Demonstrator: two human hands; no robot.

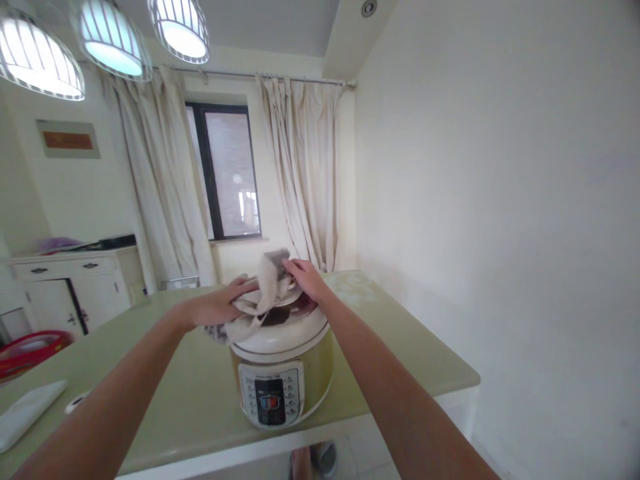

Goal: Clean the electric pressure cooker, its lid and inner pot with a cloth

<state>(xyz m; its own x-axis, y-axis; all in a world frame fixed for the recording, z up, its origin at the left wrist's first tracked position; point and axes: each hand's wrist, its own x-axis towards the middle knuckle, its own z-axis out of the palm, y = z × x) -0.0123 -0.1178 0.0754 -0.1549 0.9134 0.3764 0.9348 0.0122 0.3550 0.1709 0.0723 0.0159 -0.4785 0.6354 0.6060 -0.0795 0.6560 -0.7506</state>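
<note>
An electric pressure cooker (320, 363) with a white lid and a front control panel stands near the table's front edge. Over its lid a pale, crumpled cloth (270, 287) with grey patterned parts is bunched up, slightly blurred. My left hand (223, 305) grips the cloth at the left of the lid, its fingertips partly covered by the folds. On the lid's right side, my right hand (307, 279) pinches the cloth's raised upper part between thumb and fingers. Part of the lid's top is hidden by the cloth and my hands.
The cooker rests on a pale green table (180, 393). A white flat object (30, 413) lies at its left front, beside a small round thing (77, 402). Further left are a red basin (37, 350) and a white cabinet (100, 293). A wall (490, 220) borders the right.
</note>
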